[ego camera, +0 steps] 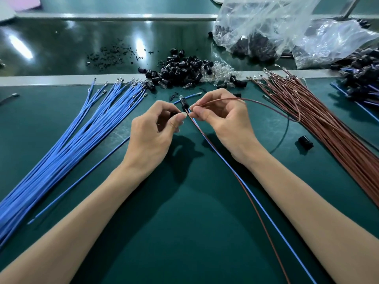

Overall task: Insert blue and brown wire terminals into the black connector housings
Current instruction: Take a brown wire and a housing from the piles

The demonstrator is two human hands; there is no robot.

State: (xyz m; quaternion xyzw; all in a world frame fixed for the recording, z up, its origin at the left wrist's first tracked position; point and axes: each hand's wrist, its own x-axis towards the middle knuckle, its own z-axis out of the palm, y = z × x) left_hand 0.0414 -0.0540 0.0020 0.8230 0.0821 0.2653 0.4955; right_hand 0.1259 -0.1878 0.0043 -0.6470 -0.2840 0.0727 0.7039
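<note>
- Placement — the black connector housing (pixel 183 104) stands upright between the fingertips of both hands, above the middle of the desk (pixel 184 232). A clear bulb tip shows at its top, and a blue-and-brown wire pair (pixel 238 177) trails from its base toward the near right.
- Left grip (pixel 155 128): fingers curled, thumb and forefinger pinching a small dark part (pixel 173 113) just beside the housing. Whether that is a second housing I cannot tell.
- Right grip (pixel 223 119): thumb and forefinger pressed together on a loose brown wire (pixel 266 105) near its end. The rest arcs out to the right.
- Handling, as a judgement: the housing looks like light, rigid moulded plastic, smooth and small enough to slip or roll, so it is best held by its sides with the rear openings free.
- The wires look thin and limp and would likely buckle if pushed from far back — hold close behind the metal terminal, which probably bends easily.
- Materials around: a blue wire bundle (pixel 71 140) fans out at left and a brown wire bundle (pixel 328 119) at right, both with bare metal tips at the far ends.
- A heap of glossy black housings (pixel 184 68) lies beside clear bulbs (pixel 221 72), near a crinkled plastic bag (pixel 256 27). The desk top is matte green.
</note>
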